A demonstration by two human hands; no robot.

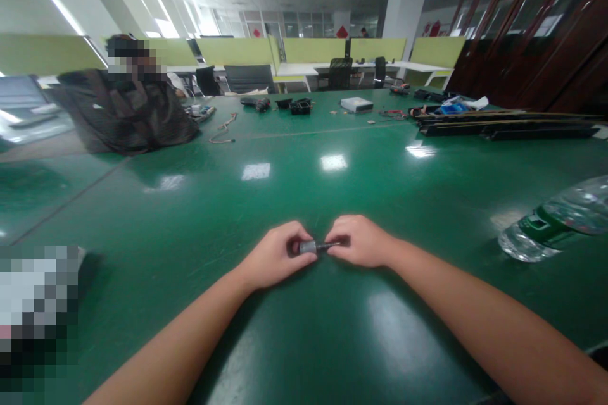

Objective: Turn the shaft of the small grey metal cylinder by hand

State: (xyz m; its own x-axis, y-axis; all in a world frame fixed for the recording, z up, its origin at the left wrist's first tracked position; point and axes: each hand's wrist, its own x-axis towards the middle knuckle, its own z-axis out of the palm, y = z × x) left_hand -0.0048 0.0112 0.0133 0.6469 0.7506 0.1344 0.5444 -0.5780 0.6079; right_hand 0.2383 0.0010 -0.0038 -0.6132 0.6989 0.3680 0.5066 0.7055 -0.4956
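Observation:
My left hand [279, 255] curls its fingers and thumb around a small grey and black cylindrical tool [308, 247], whose reddish end shows inside the palm. From its right side a dark, narrower part and a thin rod run toward my right hand [357, 240]. That hand is closed, with thumb and fingers pinching the narrow end. Both hands rest low over the green tabletop [294, 196], the tool lying level between them. What kind of tool it is I cannot make out.
A clear water bottle with a green label [546, 224] lies at the right. A large dark bag [128, 114] stands at the back left. Along the far side are a power-drill-like tool [255, 103], a white box [356, 104] and long black strips [503, 123]. A blurred-out object [35, 297] sits left.

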